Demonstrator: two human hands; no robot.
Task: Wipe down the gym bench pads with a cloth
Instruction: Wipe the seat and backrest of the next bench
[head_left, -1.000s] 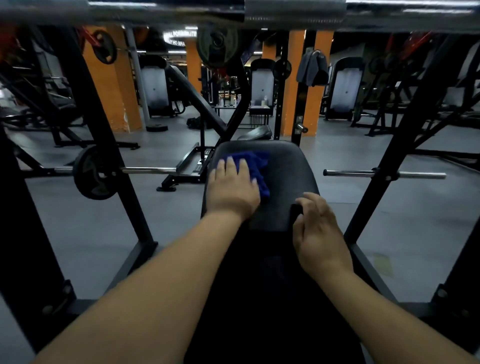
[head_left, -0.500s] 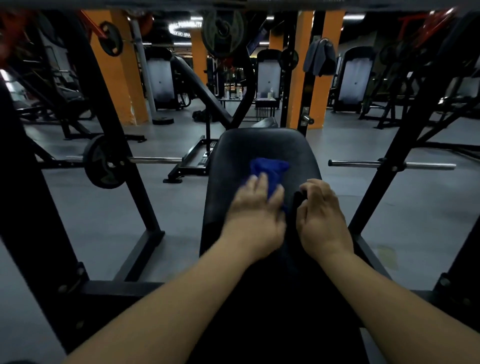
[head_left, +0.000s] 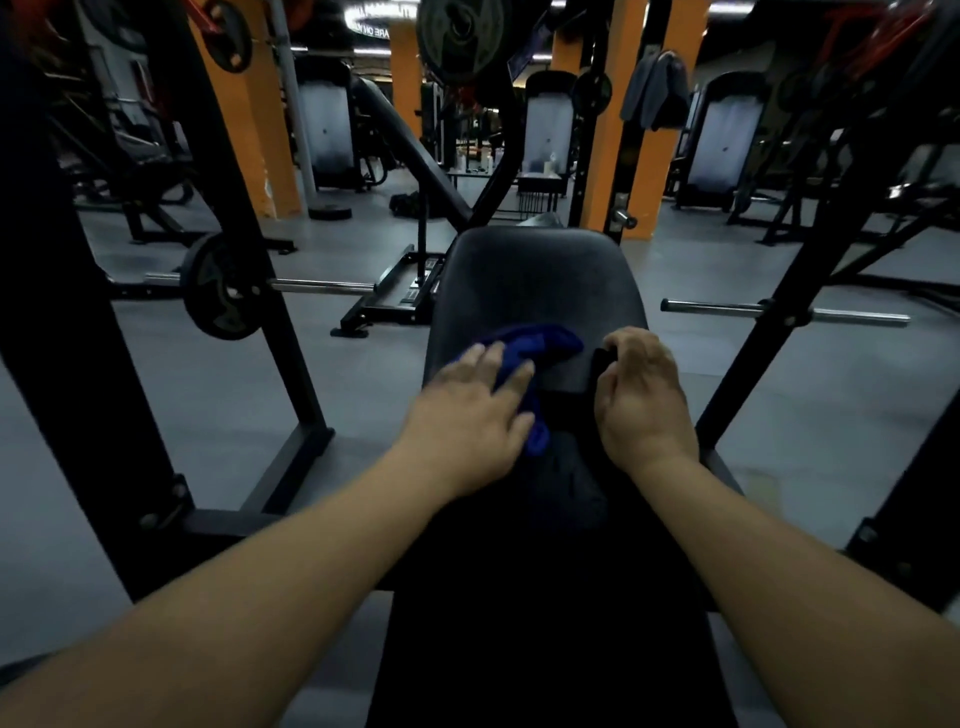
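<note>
Head cam: left hand (head_left: 467, 421) is flat, fingers straight, pressing the cloth (head_left: 535, 345) onto the near end of the pad (head_left: 535, 280). Right hand (head_left: 641, 400) is curled over the pad's near right edge, gripping it. The cloth is bunched, long axis roughly across the pad, with one tail hanging off the pad's near edge. The pad itself runs lengthwise away from the person. Risk imo: nothing pinches the cloth, so it could slide out, or the tail could snag below the pad's near edge.
</note>
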